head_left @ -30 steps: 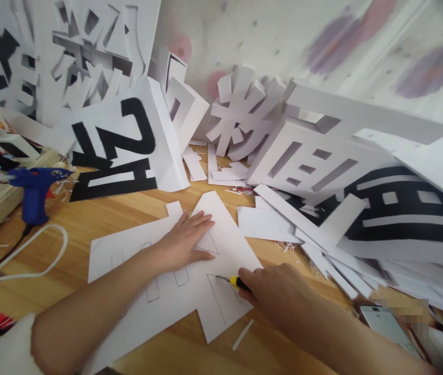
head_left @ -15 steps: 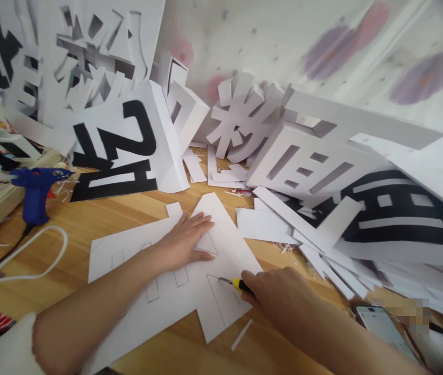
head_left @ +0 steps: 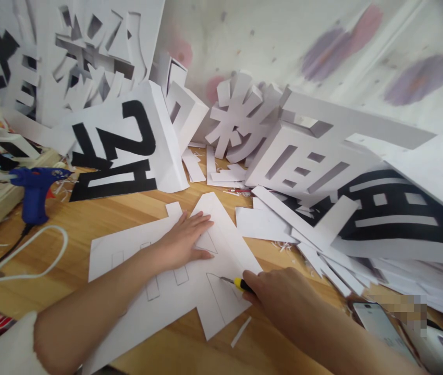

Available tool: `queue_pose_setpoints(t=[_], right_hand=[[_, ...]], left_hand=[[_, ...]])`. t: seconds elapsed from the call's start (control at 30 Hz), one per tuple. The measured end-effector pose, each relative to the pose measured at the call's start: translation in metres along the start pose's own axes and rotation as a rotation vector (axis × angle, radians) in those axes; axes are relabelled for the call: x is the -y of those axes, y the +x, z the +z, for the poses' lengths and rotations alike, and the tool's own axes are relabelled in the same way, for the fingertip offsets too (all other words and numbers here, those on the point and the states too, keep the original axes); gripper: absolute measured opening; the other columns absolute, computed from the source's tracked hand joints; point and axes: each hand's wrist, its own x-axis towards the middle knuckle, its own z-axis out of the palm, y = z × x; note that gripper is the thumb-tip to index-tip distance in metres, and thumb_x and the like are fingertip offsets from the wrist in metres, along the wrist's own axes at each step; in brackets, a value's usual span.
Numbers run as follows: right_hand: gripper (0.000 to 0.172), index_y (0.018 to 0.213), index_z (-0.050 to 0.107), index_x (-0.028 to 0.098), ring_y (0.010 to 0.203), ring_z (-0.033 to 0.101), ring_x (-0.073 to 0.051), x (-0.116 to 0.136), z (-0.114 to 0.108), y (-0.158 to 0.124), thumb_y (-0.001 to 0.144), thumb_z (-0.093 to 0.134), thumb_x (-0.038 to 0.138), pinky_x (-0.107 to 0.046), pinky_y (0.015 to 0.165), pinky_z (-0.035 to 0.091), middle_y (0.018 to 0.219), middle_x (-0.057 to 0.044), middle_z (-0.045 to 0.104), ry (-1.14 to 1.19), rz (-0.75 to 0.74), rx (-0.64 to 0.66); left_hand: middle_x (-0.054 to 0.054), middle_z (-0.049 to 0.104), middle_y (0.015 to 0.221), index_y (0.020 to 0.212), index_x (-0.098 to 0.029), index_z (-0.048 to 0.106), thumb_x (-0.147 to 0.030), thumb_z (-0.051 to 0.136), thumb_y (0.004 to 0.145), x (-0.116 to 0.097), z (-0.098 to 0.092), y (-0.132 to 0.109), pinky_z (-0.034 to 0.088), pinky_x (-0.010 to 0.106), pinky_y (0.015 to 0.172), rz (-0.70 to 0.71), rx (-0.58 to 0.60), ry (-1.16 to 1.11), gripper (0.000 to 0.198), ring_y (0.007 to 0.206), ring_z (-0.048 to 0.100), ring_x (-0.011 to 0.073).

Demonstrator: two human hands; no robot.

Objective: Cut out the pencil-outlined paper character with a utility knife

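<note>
A white foam-like sheet [head_left: 123, 328] with thin outlines drawn on it lies on the wooden table, cut into an irregular shape. My left hand [head_left: 182, 239] rests flat on its upper part, fingers spread. In my right hand [head_left: 276, 289] is a craft knife [head_left: 242, 285] with a yellow and black handle, its thin blade touching the sheet at an outlined corner shape near the right edge. My fist hides most of the handle. A narrow white strip [head_left: 241, 332] lies just beyond the sheet's lower right edge.
A blue glue gun [head_left: 36, 190] with its cord stands at left. Black-printed character cutouts [head_left: 127, 140] and raised white characters [head_left: 237, 120] line the back. White offcuts [head_left: 264, 225] lie to the right, near a phone [head_left: 381, 325].
The knife blade has shifted very slightly to the right on the sheet. My left hand and the sheet have stayed in place.
</note>
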Motion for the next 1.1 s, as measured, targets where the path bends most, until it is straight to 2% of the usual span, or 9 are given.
queue_pose_setpoints(t=[0.13,0.27,0.63,1.1], right_hand=[[0.011,0.078,0.050,0.021,0.039,0.045,-0.011,0.001,-0.003,-0.001,0.086,0.043,0.022,-0.026,0.043,0.015,0.056,0.002,0.054,-0.014,0.013,-0.003],[0.011,0.078,0.052,0.021,0.039,0.046,-0.011,0.002,-0.004,-0.003,0.085,0.044,0.021,-0.025,0.043,0.017,0.057,0.002,0.054,-0.020,0.016,0.012],[0.010,0.078,0.051,0.020,0.041,0.047,-0.010,0.003,0.003,-0.007,0.085,0.046,0.023,-0.025,0.044,0.018,0.058,0.001,0.056,-0.045,0.043,0.006],[0.010,0.077,0.051,0.021,0.040,0.052,-0.014,0.013,-0.006,-0.009,0.086,0.048,0.024,-0.029,0.042,0.008,0.056,0.002,0.060,-0.092,0.096,0.027]], left_hand=[[0.010,0.022,0.146,0.135,-0.015,0.031,-0.060,0.048,0.078,-0.001,-0.001,0.000,0.001,0.040,0.110,-0.004,0.012,0.011,0.075,0.136,0.011,0.0210],[0.010,0.024,0.146,0.135,-0.019,0.032,-0.060,0.048,0.077,0.000,-0.001,0.000,0.002,0.041,0.109,0.004,-0.002,0.012,0.073,0.136,0.012,0.0220],[0.010,0.024,0.146,0.134,-0.018,0.032,-0.057,0.050,0.078,-0.001,-0.001,-0.001,0.003,0.042,0.109,0.009,-0.006,-0.015,0.071,0.135,0.013,0.0223],[0.011,0.024,0.146,0.134,-0.016,0.032,-0.054,0.054,0.077,-0.003,-0.003,-0.001,0.004,0.042,0.109,-0.011,0.007,-0.005,0.072,0.135,0.013,0.0225]])
